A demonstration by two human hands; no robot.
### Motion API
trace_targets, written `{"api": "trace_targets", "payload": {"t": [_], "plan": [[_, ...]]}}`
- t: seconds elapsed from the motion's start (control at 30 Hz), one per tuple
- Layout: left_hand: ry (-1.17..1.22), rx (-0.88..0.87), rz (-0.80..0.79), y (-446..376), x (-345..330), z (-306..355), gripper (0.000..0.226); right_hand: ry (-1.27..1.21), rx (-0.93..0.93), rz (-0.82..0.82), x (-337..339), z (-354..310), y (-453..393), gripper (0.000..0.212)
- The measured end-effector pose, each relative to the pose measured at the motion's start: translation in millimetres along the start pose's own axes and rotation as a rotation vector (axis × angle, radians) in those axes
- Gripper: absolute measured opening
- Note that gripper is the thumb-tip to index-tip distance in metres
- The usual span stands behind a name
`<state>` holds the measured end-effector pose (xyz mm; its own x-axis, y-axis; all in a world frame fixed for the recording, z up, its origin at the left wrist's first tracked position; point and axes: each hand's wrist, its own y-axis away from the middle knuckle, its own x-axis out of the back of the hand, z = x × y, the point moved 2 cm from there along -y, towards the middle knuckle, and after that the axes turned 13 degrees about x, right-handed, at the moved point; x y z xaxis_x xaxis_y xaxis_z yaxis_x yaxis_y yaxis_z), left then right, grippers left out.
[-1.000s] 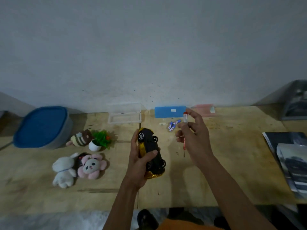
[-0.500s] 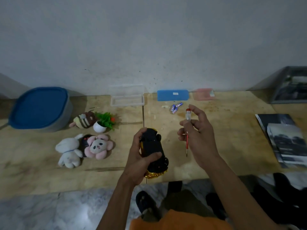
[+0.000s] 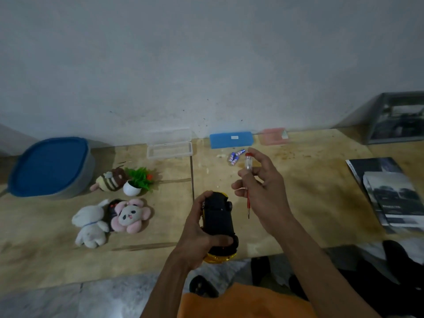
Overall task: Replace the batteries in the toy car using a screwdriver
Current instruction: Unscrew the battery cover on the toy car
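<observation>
Work is at an early stage. Above the desk's [image 3: 298, 226] front edge, the left hand [image 3: 197, 237] grips the toy car [image 3: 219, 222], underside up (cover apparently still closed). The right hand [image 3: 263, 191] pinches the screwdriver [image 3: 248, 180], tip down, clear of the car. Batteries [image 3: 234, 156] lie near the back edge, unused.
</observation>
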<state>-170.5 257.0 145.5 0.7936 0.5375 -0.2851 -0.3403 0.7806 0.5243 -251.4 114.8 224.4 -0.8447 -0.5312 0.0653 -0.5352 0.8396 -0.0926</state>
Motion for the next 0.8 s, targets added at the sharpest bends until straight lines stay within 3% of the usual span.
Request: {"api": "trace_targets", "payload": {"t": [0.3, 0.8], "plan": [[0.029, -0.032, -0.039, -31.9, -56.3, 33.7, 0.099, -0.048, 0.134, 0.062, 58.9, -29.1, -38.8, 0.013], [-0.060, -0.224, -0.074, -48.2, -105.7, 83.9, 0.111, -0.032, 0.465, 0.024, 105.5, -56.7, -66.5, 0.032]]}}
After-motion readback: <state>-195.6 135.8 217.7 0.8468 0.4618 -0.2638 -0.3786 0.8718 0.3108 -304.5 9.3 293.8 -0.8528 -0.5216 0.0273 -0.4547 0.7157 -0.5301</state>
